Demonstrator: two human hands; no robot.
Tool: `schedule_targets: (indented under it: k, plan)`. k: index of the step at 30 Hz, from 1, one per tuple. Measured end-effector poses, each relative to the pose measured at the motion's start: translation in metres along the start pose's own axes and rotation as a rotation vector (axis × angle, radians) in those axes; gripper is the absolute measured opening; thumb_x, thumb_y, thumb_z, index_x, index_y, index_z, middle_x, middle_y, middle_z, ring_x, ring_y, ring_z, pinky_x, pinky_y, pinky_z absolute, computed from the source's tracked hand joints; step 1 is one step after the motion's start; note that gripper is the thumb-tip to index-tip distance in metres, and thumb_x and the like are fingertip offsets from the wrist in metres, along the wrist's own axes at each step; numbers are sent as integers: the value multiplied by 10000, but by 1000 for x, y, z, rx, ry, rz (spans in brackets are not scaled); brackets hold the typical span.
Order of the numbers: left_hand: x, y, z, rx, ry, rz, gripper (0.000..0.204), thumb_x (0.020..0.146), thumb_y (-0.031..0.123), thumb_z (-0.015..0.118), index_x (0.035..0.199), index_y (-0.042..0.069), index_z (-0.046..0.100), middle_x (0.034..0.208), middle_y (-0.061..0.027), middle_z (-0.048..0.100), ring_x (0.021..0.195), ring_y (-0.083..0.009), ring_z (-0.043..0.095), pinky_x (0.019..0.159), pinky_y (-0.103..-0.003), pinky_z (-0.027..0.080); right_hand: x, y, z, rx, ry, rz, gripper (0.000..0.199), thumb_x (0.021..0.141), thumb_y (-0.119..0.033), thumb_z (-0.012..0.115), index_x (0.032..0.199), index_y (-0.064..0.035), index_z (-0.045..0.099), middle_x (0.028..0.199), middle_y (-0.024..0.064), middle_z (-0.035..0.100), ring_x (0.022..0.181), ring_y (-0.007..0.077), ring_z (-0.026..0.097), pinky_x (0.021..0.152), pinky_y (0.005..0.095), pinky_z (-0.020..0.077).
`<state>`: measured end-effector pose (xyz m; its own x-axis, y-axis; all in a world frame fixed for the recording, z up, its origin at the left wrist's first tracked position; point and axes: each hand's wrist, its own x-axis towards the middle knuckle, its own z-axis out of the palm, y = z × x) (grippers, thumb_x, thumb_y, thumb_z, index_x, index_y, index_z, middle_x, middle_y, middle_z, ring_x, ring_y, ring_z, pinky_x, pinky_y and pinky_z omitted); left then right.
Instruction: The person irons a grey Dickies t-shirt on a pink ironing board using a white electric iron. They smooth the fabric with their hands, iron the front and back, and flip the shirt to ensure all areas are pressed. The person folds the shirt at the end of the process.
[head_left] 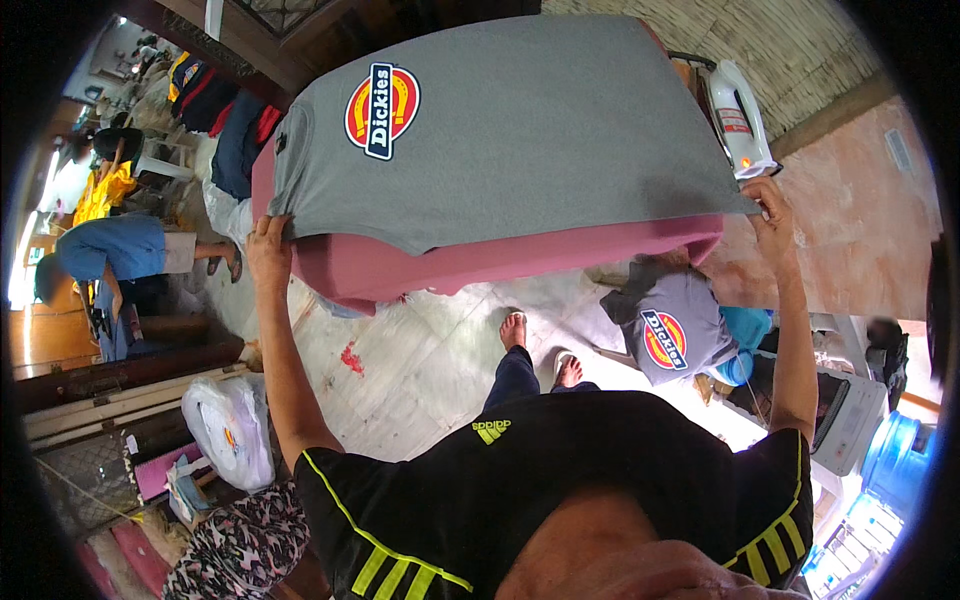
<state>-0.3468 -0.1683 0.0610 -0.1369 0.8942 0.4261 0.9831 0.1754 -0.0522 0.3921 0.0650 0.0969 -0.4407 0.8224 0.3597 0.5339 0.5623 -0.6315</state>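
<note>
Left hand (268,245) grips the near-left corner of a grey T-shirt (500,130) with a round red-and-yellow badge, fingers (272,228) curled over the edge, shirt spread flat on a pink-covered table (480,262). Right hand (772,215) pinches the shirt's near-right corner, fingers closed on the fabric as far as the fisheye bend lets me tell, just below a white iron (738,118) standing at the table's right end. Folded grey shirts (668,335) with the same badge lie lower right, on the floor side.
</note>
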Motion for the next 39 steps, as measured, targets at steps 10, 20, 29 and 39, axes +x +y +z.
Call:
schedule_targets:
  k: [10,20,29,39]
  plan:
    - [-95,44,-53,44,-21,-48,270,768,-3,627,1000,123,679,917,-74,611,916,-308,595,761,-435,436,-78,-17,-31,9,-101,-19,234,718,19,583,951,-2,581,1004,82,598,928,200,573,769,312,436]
    - [-167,68,-47,-4,-305,-169,322,751,68,702,1065,140,691,1017,-87,642,979,-327,605,809,-436,457,-122,7,-35,15,-492,119,260,734,-10,636,992,8,615,974,98,617,873,225,584,769,330,475]
    - [-34,17,-10,-339,-111,-389,560,873,417,690,1319,109,549,1250,-151,575,1191,-360,534,959,-549,411,46,-23,84,19,-597,40,357,856,-81,677,1204,-35,611,1126,115,650,981,241,637,860,333,503]
    - [109,-73,70,-598,-182,-545,525,875,405,705,1244,43,616,1176,-177,658,1102,-328,622,945,-404,476,320,-120,347,-140,-111,-481,326,906,-257,658,1154,-46,657,1114,119,634,1071,316,583,912,406,471]
